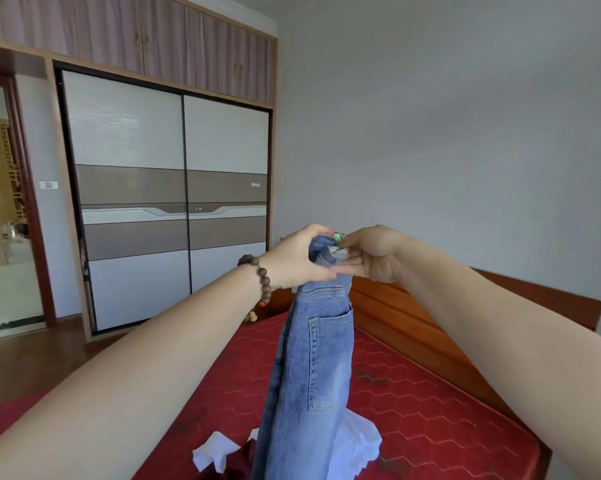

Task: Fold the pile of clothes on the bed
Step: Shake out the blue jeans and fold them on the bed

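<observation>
Nearest the camera, at the lower edge of the view, pale garments [356,445] lie crumpled on the red mattress [430,393], with a dark red piece [235,465] among them; this is the rest of the pile, not yet folded. From it rises the pair of blue jeans [309,368], hanging with its long axis vertical, back pocket facing the viewer, lower end out of view below the frame. The jeans hang straight down from the fingers, so the fabric lies below both hands and between the two forearms. At the top, the left hand [297,258], wearing a bead bracelet [262,277], is clenched around the bunched waistband, while the right hand [371,252] pinches the same edge just beside it, fingertips touching the cloth near a small greenish tag. The hands sit almost together, neither clearly nearer; spreading them apart would likely open the waistband flat. Beyond stand the wooden bed frame [413,317], the sliding wardrobe [174,202] and a bare wall.
</observation>
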